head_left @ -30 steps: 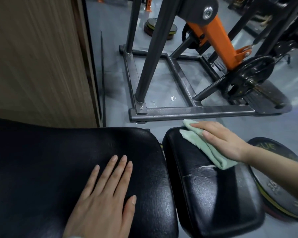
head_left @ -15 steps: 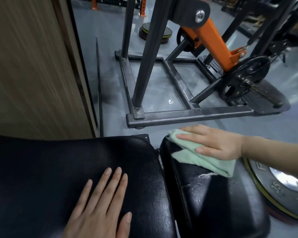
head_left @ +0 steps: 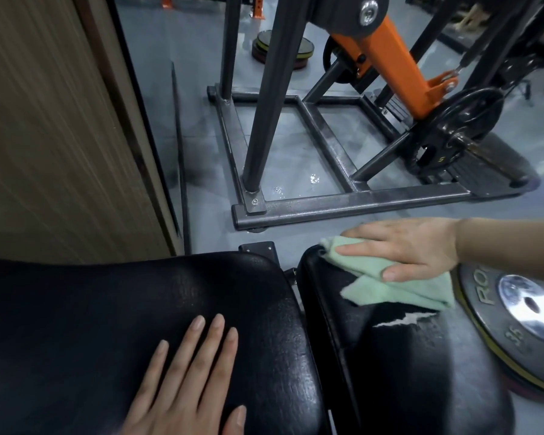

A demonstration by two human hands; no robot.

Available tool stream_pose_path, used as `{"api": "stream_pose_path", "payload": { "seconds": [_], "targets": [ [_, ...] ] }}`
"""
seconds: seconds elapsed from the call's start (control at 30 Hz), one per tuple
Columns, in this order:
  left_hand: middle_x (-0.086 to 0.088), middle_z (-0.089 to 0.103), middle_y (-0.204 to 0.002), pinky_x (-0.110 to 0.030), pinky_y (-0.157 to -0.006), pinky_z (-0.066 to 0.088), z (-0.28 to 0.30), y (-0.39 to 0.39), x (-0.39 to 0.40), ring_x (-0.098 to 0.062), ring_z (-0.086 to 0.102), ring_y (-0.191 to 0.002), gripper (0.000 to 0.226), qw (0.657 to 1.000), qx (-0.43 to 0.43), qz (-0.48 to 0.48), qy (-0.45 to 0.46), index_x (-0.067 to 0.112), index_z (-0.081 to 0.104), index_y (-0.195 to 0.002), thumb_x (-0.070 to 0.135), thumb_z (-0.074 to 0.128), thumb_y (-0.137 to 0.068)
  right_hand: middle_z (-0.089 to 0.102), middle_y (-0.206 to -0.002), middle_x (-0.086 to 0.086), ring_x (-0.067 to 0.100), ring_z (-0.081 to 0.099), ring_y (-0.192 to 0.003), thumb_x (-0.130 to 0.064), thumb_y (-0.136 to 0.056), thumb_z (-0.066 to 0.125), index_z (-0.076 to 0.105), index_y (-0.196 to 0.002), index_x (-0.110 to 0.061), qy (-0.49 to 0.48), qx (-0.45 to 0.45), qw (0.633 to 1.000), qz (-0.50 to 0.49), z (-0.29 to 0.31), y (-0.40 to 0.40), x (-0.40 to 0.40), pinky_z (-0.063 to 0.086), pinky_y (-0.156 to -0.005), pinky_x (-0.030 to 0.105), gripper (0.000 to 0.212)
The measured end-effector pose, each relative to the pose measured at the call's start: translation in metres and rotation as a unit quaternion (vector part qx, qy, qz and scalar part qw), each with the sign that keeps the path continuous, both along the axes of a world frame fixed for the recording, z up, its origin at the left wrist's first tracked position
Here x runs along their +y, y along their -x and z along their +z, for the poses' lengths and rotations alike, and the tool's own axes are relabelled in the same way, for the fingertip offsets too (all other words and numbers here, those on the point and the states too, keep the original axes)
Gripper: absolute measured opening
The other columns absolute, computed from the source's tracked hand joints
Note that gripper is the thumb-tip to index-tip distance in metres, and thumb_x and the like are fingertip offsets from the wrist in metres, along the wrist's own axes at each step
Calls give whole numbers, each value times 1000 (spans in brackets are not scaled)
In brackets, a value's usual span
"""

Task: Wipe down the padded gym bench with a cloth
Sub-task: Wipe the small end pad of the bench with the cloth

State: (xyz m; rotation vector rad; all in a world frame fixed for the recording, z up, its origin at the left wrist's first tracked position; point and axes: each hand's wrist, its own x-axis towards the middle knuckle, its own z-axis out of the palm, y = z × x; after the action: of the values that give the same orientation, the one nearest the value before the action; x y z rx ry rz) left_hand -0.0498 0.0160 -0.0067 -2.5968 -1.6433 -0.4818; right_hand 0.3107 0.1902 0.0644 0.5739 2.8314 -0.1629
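Observation:
The black padded gym bench has two parts: a wide pad (head_left: 107, 324) on the left and a smaller pad (head_left: 399, 365) on the right with a torn white crack in its cover. A folded light green cloth (head_left: 399, 287) lies on the far end of the smaller pad. My right hand (head_left: 405, 246) presses flat on the cloth, fingers pointing left. My left hand (head_left: 189, 378) rests flat on the wide pad, fingers together, holding nothing.
A grey steel machine frame (head_left: 343, 202) stands on the floor just beyond the bench, with an orange arm (head_left: 396, 54) and a black weight plate (head_left: 462, 120). A weight plate (head_left: 522, 312) lies on the floor right of the bench. A wooden wall panel (head_left: 51, 136) rises at left.
My right hand has slid the cloth leftward along the far end of the smaller pad, turning its fingers to point left. My left hand has stayed flat on the wide pad.

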Motion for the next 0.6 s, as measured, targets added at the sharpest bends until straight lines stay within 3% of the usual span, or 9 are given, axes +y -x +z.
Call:
{"api": "stream_pose_path", "payload": {
  "seconds": [0.1,0.2,0.3,0.37,0.43,0.5,0.6],
  "targets": [
    [-13,53,-136,-40,-108,19,-1,0,-1,-21,29,-134,53,1000,-4,-9,-22,9,45,-132,39,26,-92,47,-131,29,42,58,-111,-54,-100,15,-1,-154,-28,-26,4,999,28,3,-14,3,50,-92,49,61],
    [-13,49,-140,-42,-108,19,-2,-1,0,-22,28,-136,68,1000,-4,-10,-17,9,44,-134,41,41,-74,50,-118,22,38,60,-93,-57,-99,15,2,-153,-27,-20,20,998,57,-4,16,16,52,-85,42,64],
    [-13,46,-143,-42,-109,20,5,-1,-4,-23,30,-137,64,1000,-15,-9,11,8,41,-137,40,38,-81,50,-115,19,35,57,-92,-58,-97,16,15,-150,-24,-21,41,996,72,-14,55,18,48,-84,40,63],
    [-12,44,-146,-44,-110,22,13,-2,-6,-24,32,-138,57,999,-19,-9,35,7,40,-139,39,24,-95,49,-119,20,34,57,-96,-56,-98,17,19,-149,-22,-15,55,996,66,-10,54,14,48,-87,40,62],
    [-11,40,-149,-47,-110,23,16,-2,-8,-25,32,-139,64,998,-2,1,58,6,41,-141,43,11,-99,47,-123,22,36,56,-102,-55,-99,18,15,-151,-22,0,52,997,51,-4,34,10,49,-91,43,62],
    [-11,38,-150,-49,-109,22,17,-2,-10,-26,31,-140,63,998,-1,4,63,5,42,-141,42,14,-99,49,-119,25,38,58,-96,-55,-99,18,11,-151,-23,-11,40,999,34,-1,12,8,51,-87,45,61],
    [-10,38,-150,-50,-108,23,15,-3,-11,-26,32,-140,62,998,-1,4,58,6,43,-141,39,33,-89,53,-102,20,37,57,-82,-56,-99,18,10,-150,-23,-23,30,997,61,-5,27,18,53,-77,46,61]
  ]
}}
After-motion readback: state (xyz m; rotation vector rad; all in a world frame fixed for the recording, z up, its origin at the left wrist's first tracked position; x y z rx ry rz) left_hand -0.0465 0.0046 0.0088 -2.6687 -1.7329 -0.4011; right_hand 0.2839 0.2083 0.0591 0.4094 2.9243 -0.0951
